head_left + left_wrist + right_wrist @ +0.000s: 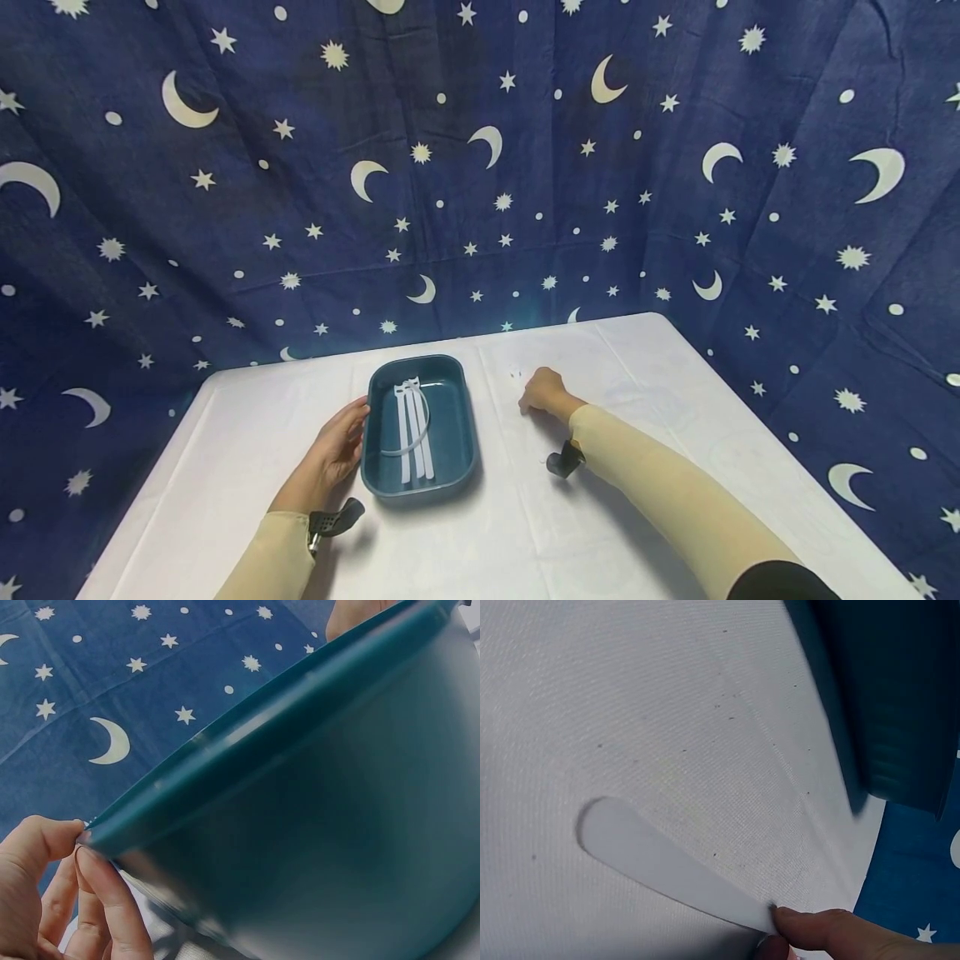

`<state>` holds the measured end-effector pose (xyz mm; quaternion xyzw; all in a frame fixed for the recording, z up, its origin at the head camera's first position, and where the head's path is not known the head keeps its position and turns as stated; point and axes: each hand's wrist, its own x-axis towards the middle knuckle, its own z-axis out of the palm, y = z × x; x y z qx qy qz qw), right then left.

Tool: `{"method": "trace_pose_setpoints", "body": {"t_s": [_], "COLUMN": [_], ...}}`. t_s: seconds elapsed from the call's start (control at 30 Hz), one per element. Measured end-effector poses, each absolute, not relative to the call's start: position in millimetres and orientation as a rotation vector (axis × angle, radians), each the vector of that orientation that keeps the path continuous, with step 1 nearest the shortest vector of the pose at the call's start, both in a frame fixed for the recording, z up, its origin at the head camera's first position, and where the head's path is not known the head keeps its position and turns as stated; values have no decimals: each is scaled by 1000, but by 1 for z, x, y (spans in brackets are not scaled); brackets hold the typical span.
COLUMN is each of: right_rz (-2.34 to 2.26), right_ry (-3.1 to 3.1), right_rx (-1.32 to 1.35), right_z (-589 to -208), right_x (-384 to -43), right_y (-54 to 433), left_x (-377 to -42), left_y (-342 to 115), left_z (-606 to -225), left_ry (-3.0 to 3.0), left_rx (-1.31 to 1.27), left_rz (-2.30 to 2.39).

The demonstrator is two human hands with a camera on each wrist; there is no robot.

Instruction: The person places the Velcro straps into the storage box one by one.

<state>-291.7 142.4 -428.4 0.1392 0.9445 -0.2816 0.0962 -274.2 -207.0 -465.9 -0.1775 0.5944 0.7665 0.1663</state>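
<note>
A dark teal rectangular tray (459, 425) stands on the table, left of its middle. Several white hook-and-loop cable straps (417, 433) lie inside it, most of them lengthwise and one curved in a loop. My left hand (339, 442) is at the tray's left side; in the left wrist view its thumb and fingers pinch the rim. Right of the tray, my right hand (547, 392) is down at the tabletop. In the right wrist view, its thumb and finger (832, 930) pinch one end of another white strap (656, 851), whose rounded free end lies along the cloth.
A white cloth (570, 533) with fold creases covers the table. Small bluish marks (516, 374) show just beyond my right hand. Behind and to the right hangs a dark blue curtain (450, 183) with moons and stars. Black wrist mounts (566, 460) stick out under both forearms.
</note>
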Motion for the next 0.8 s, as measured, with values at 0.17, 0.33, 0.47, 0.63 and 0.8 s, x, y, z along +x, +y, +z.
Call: {"method": "trace_pose_setpoints", "body": {"t_s": [0.17, 0.33, 0.47, 0.63, 0.8], "right_rz": [-833, -786, -759, -868, -1023], "right_ry": [2779, 2752, 2733, 2655, 2536], "right_rx": [416, 424, 426, 478, 543], "right_z": [-427, -430, -444, -443, -424], "right_x": [-291, -298, -311, -312, -298], "right_y": [139, 139, 145, 147, 144], "left_x": [-273, -273, -273, -273, -273], "left_y": [-207, -207, -206, -206, -206], "left_z": [-465, -464, -464, -464, -464], "left_ry": [1687, 1672, 1667, 1688, 1678], "left_rx": [-519, -535, -532, -528, -533], "left_rz": [2189, 2195, 2204, 2192, 2199]}}
